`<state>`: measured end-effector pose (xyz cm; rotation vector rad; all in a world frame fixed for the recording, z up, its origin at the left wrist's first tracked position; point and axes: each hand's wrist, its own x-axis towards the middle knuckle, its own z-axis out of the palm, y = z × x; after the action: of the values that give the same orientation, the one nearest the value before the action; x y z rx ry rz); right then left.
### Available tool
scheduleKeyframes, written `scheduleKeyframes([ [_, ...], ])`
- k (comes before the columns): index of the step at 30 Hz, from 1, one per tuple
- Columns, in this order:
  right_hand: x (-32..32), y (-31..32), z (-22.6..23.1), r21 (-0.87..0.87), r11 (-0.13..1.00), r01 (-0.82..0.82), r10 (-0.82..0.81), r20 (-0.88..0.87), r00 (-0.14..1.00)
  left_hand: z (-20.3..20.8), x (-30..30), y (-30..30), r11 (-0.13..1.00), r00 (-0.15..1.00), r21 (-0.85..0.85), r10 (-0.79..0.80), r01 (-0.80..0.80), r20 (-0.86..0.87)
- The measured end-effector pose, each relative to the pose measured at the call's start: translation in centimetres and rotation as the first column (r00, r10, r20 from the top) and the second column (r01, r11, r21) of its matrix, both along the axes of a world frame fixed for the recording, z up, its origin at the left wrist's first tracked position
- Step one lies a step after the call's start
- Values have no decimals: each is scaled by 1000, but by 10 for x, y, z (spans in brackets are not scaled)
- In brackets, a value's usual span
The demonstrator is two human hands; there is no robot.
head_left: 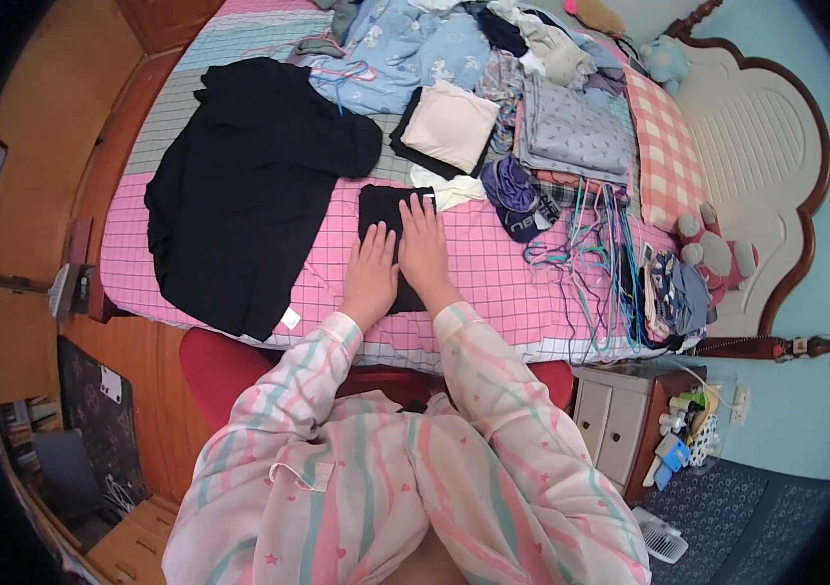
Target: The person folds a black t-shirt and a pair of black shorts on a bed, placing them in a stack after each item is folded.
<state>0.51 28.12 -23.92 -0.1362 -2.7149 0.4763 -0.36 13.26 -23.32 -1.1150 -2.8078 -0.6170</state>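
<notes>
Both my palms lie flat on a folded black garment [383, 202] near the front edge of the bed. My left hand [370, 273] rests on its left side with fingers stretched out. Beside it, my right hand [424, 249] reaches a little farther, fingers extended toward the garment's far edge. To the left a large black garment [249, 185] is spread out, a white tag at its near corner. Just beyond my hands sit a white cloth [459, 193] and a folded pale pink garment [451, 125] on top of black folded cloth [420, 156].
Right of my hands are a purple cap [520, 200], a bundle of coloured hangers [595, 258], and a stack of folded grey fabric [571, 127]. Rumpled blue bedding [405, 49] covers the far side. A plush toy [712, 253] leans by the headboard [756, 146].
</notes>
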Motion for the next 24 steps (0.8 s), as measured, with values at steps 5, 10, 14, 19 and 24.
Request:
scheduleKeyframes([
  [5, -1, 0, -16, -91, 995, 48, -41, 76, 996, -6, 1, -6, 998, 998, 68, -14, 10, 60],
  [10, -2, -2, -18, -111, 992, 61, -52, 78, 996, -7, 1, -6, 995, 996, 104, -4, -5, 89],
  [14, -4, 5, -20, -94, 995, 16, -13, 27, 1000, -8, -1, -6, 989, 996, 145, -23, 9, 92],
  [19, 35, -2, -17, -264, 955, 136, -155, -51, 987, -8, -5, -7, 944, 986, 325, -8, -48, 167],
  [24, 99, -29, 10, -274, 897, 347, -326, 118, 938, -29, -41, 14, 769, 884, 476, 244, -428, 400],
])
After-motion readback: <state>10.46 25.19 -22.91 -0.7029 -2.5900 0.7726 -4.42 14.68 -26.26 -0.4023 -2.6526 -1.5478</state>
